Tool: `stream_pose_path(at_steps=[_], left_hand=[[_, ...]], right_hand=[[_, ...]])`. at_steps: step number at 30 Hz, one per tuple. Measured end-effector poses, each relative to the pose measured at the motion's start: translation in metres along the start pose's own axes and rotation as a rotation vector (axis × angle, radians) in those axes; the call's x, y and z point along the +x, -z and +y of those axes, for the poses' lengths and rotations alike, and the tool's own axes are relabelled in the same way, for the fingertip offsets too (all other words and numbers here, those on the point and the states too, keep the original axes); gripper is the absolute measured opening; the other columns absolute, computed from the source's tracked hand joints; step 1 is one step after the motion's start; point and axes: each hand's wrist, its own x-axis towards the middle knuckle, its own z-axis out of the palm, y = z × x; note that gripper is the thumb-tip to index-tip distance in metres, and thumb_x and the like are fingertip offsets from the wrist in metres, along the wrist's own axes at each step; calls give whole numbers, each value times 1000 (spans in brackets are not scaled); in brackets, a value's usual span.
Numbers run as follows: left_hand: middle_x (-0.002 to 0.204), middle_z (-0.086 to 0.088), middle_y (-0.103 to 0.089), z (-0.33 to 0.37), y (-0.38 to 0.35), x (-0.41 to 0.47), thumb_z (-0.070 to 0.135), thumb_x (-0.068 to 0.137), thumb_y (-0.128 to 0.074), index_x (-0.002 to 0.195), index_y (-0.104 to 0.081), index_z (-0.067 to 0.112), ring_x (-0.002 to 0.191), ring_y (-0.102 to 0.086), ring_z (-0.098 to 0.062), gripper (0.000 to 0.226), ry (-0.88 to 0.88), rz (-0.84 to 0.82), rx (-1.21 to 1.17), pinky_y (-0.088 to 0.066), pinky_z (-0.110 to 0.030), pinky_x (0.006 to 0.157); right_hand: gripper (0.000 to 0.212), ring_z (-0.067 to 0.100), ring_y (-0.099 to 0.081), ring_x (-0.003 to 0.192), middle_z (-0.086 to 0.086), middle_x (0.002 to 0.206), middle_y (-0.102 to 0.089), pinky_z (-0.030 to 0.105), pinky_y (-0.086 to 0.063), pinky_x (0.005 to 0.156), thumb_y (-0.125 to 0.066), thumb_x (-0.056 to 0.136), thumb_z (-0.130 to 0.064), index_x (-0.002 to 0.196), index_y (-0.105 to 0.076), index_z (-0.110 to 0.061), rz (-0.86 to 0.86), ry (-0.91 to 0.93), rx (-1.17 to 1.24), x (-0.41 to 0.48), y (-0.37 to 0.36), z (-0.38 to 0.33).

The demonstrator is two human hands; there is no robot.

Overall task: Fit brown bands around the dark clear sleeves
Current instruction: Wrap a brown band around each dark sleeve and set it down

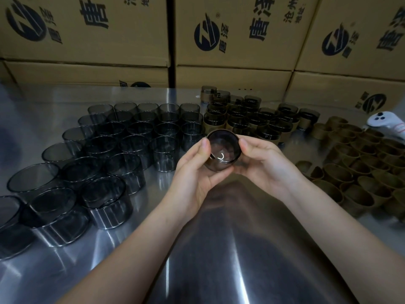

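Note:
Both hands hold one dark clear sleeve (222,153) above the middle of the steel table, its open end tipped toward me. My left hand (197,172) grips its left side with the thumb on the rim. My right hand (263,163) cups its right side. Whether a brown band sits on it is hidden by my fingers. Several bare dark sleeves (105,150) stand in rows on the left. Sleeves wearing brown bands (252,119) stand grouped at the back centre. Loose brown bands (361,163) lie clustered on the right.
Stacked printed cardboard boxes (230,40) wall off the back of the steel table (219,249). A white handheld controller (388,122) lies at the far right edge behind the bands. The reflective table surface stretches toward me between my forearms.

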Motion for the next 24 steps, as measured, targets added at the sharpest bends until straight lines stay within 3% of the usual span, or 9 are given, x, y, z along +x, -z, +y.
stream_pose_path(at_steps=[6,8,12,17,21,24], left_hand=[[134,-15,-63,0,0,1,43,94,-48,135,-54,6,124,-61,-28,56,10,-4,-30,-54,-40,98],[130,-13,-65,1,1,2,45,92,-49,132,-58,10,120,-63,-28,53,32,16,-16,-57,-38,93],[114,-7,-72,1,5,4,48,88,-50,124,-64,13,95,-69,-18,53,59,89,77,-52,-30,75],[100,-11,-69,2,3,5,24,99,-47,119,-65,5,83,-63,-22,33,115,158,17,-48,-33,66],[116,-20,-64,0,-3,3,17,84,-53,126,-61,7,98,-59,-29,44,118,118,156,-49,-37,68],[111,-15,-63,-4,-11,-1,20,66,-55,120,-61,10,100,-60,-26,56,136,65,226,-51,-38,77]], right_hand=[[45,26,-65,109,17,122,-67,42,-49,95,-55,87,-23,127,-61,-4,14,18,25,2,0,3],[45,26,-65,109,18,123,-67,43,-46,99,-55,88,-23,129,-60,-3,22,24,6,2,-1,5],[43,31,-62,118,17,125,-65,47,-43,107,-54,92,-23,130,-59,-4,8,1,53,3,-5,10],[38,32,-61,120,18,121,-67,43,-50,101,-49,99,-31,116,-67,-2,160,-72,248,4,-14,12],[46,29,-69,94,14,97,-73,44,-53,91,-45,97,-48,91,-70,-9,347,-209,317,2,-17,9],[52,25,-69,79,12,86,-73,41,-53,84,-43,95,-53,85,-70,-10,419,-253,309,0,-17,7]])
